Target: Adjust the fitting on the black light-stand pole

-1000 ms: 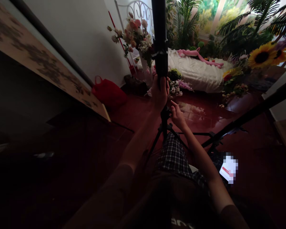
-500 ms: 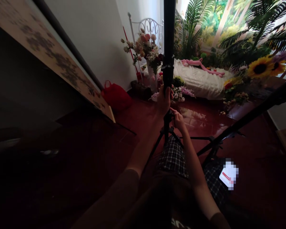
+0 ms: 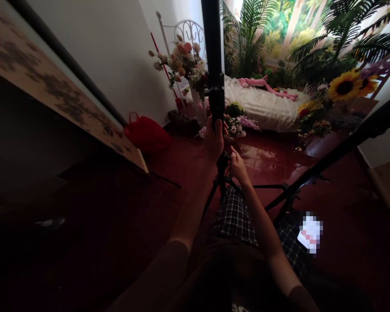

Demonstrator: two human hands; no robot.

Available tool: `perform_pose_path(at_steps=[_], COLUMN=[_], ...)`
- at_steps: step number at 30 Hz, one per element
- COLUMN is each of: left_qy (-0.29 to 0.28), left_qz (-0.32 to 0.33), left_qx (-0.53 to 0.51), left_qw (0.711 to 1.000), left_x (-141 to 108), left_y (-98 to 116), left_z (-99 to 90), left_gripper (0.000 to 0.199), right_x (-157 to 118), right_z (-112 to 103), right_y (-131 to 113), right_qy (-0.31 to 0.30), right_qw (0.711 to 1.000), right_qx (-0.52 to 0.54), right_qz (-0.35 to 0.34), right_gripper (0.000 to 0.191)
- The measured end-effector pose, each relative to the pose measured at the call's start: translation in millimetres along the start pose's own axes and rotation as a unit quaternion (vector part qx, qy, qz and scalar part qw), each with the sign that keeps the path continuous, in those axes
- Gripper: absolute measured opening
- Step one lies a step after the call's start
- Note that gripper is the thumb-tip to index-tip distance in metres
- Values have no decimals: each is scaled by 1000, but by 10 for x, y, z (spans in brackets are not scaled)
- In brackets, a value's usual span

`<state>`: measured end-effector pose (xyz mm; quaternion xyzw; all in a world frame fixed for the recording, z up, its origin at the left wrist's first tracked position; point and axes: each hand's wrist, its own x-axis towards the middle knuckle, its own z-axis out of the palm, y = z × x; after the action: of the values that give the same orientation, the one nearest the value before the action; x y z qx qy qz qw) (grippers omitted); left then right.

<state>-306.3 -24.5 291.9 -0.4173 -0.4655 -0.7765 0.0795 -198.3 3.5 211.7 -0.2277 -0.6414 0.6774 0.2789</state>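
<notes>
A black light stand [image 3: 213, 47] rises upright in front of me in the head view, its spread legs low between my knees. My left hand [image 3: 213, 141] is wrapped round its pole just under a collar. Lower down, my right hand [image 3: 238, 167] is closed at a dark knob [image 3: 224, 160] on the stand, thumb and fingers pinched at its side. One finger points up, apart from the pole. Shadow partly hides the knob and the fingertips.
A second black stand [image 3: 328, 158] slants along the right. A lit phone [image 3: 308, 236] lies on my plaid-covered leg. Flowers [image 3: 185, 60], a white-covered bench [image 3: 260, 106] and palm plants [image 3: 347, 30] stand ahead. A red bag [image 3: 147, 133] and a leaning painted panel [image 3: 68, 95] are left.
The view has turned slightly, so the stand and background sit further left. My right hand's raised finger has come away from the pole. My left hand keeps its hold.
</notes>
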Motion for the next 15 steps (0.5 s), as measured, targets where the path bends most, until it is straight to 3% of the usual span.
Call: perform_pose_path(at_steps=[4, 7, 12, 15], left_qy=[9, 7, 15, 44], left_qz=[6, 7, -4, -10], left_qx=[39, 34, 54, 90], left_qw=[999, 999, 998, 995], left_x=[2, 8, -5, -60], left_y=[-6, 1, 54, 97], left_z=[10, 15, 15, 38], left_gripper=[46, 46, 49, 50], right_x=[-19, -178, -600, -776], right_z=[-63, -284, -891, -1301], right_y=[-48, 10, 248, 282], right_qy=[-47, -73, 20, 103], right_qw=[997, 992, 989, 985], right_qx=[39, 73, 70, 76], right_qz=[54, 79, 127, 112], right_gripper=[71, 64, 52, 49])
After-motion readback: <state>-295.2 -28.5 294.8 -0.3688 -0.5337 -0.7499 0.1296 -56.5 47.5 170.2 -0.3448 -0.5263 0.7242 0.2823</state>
